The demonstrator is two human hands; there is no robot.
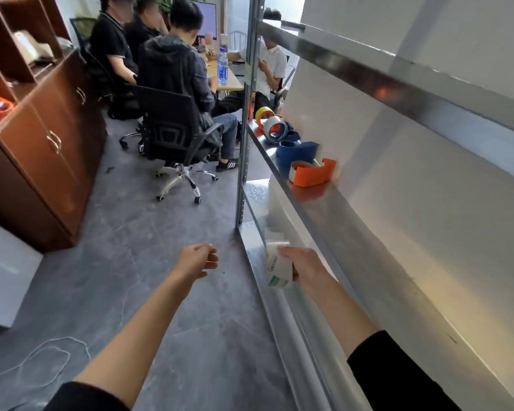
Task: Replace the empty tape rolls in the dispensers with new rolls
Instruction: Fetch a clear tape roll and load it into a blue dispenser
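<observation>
Right hand [304, 264]: fingers and thumb are curled round a wrapped pack [278, 268], gripped at its lower half. The pack is seen as a clear film sleeve with a white label and a green band at the lower end; the printed text is not legible and the contents cannot be made out. It is held upright, slightly tilted, just in front of the edge of the metal shelf [353, 221] and lower than it.

Left hand [198, 259]: fingers are loosely curled, nothing is held; it is extended over the grey floor, apart from the pack.

On the shelf, well apart from the pack, an orange dispenser [313, 173] is set, with a pale roll seated in it. A blue dispenser [297, 151] stands just behind it. Further back a clear tape roll [276, 129] and a yellow tape roll [264, 113] are noted near the shelf's upright post [245, 129].

Surroundings: an office chair [172, 134] with a seated person is placed close to the shelf end; other people are seated at a table bearing a water bottle [222, 66]. A brown cabinet [42, 137] stands at left. A white cord [51, 360] lies looped on the floor.
</observation>
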